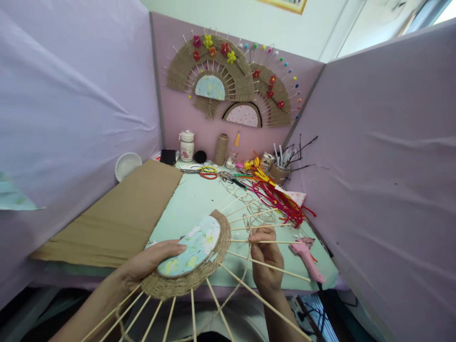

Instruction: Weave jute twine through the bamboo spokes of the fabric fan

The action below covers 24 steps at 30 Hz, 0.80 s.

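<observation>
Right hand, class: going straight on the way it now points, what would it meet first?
Probably the thin stick just beyond the right hand, then the coiled twine; depth is unclear, so it might pass over or under.

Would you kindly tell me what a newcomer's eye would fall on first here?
Likely the twine-woven fan with spreading sticks, held in the left hand at lower centre. Next come two flower-trimmed fans on the pink back panel, then the bright red pipe cleaners on the table's right.
</observation>
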Motion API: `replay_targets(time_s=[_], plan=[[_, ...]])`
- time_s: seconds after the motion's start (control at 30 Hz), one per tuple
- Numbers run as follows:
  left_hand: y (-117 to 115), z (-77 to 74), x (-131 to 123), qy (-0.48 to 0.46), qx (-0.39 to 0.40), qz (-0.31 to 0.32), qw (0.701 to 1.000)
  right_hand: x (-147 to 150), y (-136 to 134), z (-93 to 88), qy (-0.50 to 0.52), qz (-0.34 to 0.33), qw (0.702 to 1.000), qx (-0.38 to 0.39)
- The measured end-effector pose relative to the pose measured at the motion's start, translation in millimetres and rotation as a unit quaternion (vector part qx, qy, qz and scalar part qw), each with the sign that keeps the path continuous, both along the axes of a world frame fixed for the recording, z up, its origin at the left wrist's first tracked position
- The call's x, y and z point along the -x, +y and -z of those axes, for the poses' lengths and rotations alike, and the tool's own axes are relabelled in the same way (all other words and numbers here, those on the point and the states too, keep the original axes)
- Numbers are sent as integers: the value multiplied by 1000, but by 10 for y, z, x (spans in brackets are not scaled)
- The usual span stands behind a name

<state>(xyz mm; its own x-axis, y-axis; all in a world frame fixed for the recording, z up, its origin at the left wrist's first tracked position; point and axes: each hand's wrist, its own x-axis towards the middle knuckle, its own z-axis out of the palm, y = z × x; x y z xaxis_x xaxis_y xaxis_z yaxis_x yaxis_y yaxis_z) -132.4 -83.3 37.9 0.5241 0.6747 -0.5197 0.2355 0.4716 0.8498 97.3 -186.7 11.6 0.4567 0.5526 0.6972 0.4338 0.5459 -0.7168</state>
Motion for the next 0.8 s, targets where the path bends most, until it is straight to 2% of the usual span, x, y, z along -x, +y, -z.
replay_targets(time_s=[0.2,0.47,0.8], plan=[[35,10,7,9,-7,12,1000,-3,-5,12,-15,7,1000,13],[-22,-7,-10,-3,1,-17,1000,8,-10,11,-12,-1,1000,15],[39,57,28,11,0,-3,1000,7,18,69,37,1,999,12]])
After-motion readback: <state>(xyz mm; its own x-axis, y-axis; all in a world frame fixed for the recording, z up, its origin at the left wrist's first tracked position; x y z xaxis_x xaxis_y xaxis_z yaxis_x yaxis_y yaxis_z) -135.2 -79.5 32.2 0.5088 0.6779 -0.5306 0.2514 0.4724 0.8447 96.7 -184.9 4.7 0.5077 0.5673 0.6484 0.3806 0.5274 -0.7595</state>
